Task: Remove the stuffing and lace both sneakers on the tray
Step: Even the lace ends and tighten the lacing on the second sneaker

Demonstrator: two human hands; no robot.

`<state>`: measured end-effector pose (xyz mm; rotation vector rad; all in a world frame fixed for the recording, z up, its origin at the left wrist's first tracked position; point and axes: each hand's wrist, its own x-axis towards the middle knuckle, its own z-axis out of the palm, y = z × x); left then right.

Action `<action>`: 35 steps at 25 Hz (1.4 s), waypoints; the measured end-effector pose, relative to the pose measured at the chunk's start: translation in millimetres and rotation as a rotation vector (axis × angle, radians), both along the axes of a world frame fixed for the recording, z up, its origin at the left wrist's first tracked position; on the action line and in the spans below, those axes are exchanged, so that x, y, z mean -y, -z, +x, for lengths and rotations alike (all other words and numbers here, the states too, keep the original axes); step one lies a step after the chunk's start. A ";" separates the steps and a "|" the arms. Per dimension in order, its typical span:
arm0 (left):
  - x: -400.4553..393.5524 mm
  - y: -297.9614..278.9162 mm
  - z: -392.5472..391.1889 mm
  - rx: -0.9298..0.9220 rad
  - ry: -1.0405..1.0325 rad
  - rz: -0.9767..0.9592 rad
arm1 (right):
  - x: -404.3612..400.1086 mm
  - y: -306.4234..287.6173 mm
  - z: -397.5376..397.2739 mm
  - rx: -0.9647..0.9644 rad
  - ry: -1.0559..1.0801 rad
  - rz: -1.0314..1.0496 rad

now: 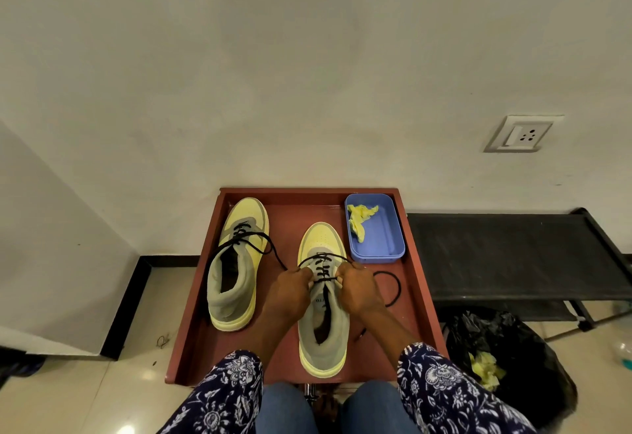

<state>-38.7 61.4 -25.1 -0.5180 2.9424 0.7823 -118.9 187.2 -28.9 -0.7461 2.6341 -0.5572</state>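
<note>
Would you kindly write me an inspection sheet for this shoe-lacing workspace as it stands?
Surface: red-brown tray, raised rim.
Job's things: left sneaker partly laced, lace ends loose; right sneaker being laced with black lace.
Clutter: blue tub holding yellow stuffing.
Hands: left hand and right hand, fingers pinching the lace at the eyelets.
Cables: nothing seen.
Surroundings: wall socket, black rack, black bag with more yellow paper.
</note>
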 end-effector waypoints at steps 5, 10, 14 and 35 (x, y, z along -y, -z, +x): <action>-1.0 0.0 1.1 0.056 -0.019 -0.028 | 0.6 0.5 2.1 0.016 0.042 0.006; -10.1 -0.8 6.9 0.099 -0.016 -0.107 | -5.3 0.0 6.3 0.038 0.017 0.014; -4.7 0.7 21.5 0.135 0.067 -0.230 | -12.0 1.2 6.8 0.019 -0.031 0.039; 15.9 14.1 72.9 -0.046 0.051 -0.062 | -18.6 0.4 11.8 0.110 0.024 -0.052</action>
